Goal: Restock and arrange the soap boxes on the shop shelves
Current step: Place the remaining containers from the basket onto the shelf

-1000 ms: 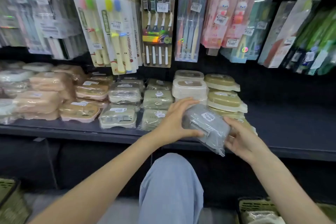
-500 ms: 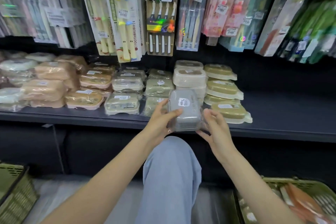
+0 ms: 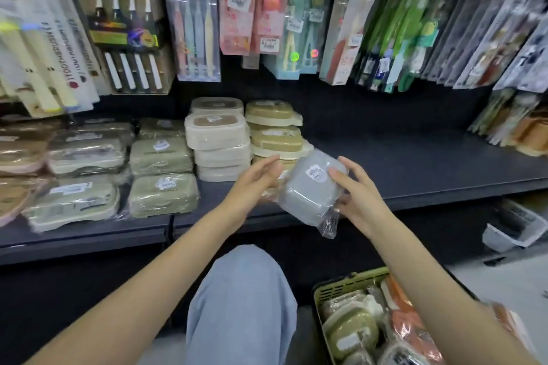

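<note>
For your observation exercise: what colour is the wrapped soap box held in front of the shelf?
Grey, with a small white label; the soap box shows best in the head view.

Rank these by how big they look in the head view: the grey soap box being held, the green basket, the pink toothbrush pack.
1. green basket, partly cut off by the frame
2. pink toothbrush pack and grey soap box: too close to rank, and the box is nearer the camera.

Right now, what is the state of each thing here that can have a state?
grey soap box: wrapped, tilted, held above the shelf edge
right hand: grips the grey box
left hand: fingers straight, beside the box
white boxes: stacked, lids closed
green basket: holds wrapped boxes
shelf: right part bare
</note>
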